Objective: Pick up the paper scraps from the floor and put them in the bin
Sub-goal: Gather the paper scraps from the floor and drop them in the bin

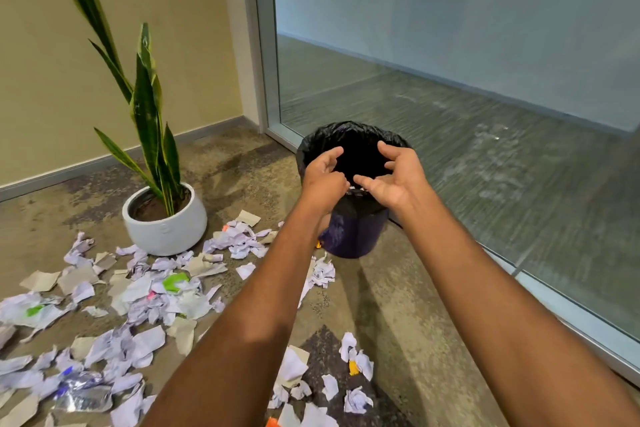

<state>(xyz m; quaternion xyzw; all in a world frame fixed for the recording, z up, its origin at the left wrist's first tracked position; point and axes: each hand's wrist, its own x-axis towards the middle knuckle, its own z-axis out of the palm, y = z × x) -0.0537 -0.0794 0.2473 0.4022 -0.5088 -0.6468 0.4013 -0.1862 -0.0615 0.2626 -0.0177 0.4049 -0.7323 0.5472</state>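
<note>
Room corner: beige wall (52,62) left, glass partition (450,45) right, mottled floor (398,305). Bin (353,232) w/ black liner (349,130) stands far centre by the glass. L hand (323,172) & R hand (398,172) hover over its mouth, fingers loosely spread, nothing pinched. Paper scraps (145,302) litter the floor near left, a few near centre. Snake plant (149,107) in white pot (166,229) left of bin.

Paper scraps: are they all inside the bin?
No, many torn paper scraps lie scattered on the floor, beside the potted snake plant and in front of the bin.
</note>
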